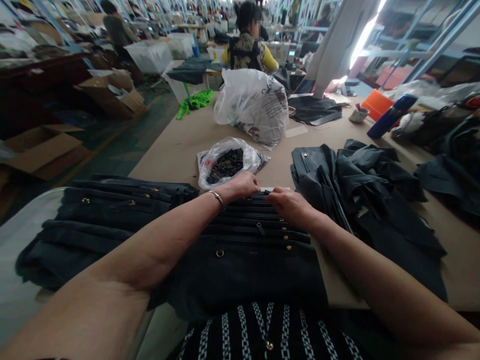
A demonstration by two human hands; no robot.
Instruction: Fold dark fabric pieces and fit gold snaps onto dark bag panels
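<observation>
My left hand (pixel 245 185) is closed in a pinch at the far edge of a stack of dark fabric bag panels (pixel 251 270); what its fingertips hold is hidden. Opposite it, my right hand (pixel 287 204) pinches a small dark zipper pull (pixel 267 192). The panels overlap in rows, with zippers and gold-coloured hardware showing. A metal ring (pixel 219 253) and another dark zipper pull (pixel 260 229) lie on the nearer panels. Just beyond my left hand, an open plastic bag (pixel 227 162) holds many small dark pieces with bits of gold-coloured metal.
More folded dark panels (pixel 101 210) are piled at left. Loose dark pieces (pixel 378 195) cover the table's right side. Farther back stand a large stuffed plastic bag (pixel 255 105), a blue bottle (pixel 392 117) and an orange bin (pixel 376 104). A person (pixel 247 45) sits beyond the table.
</observation>
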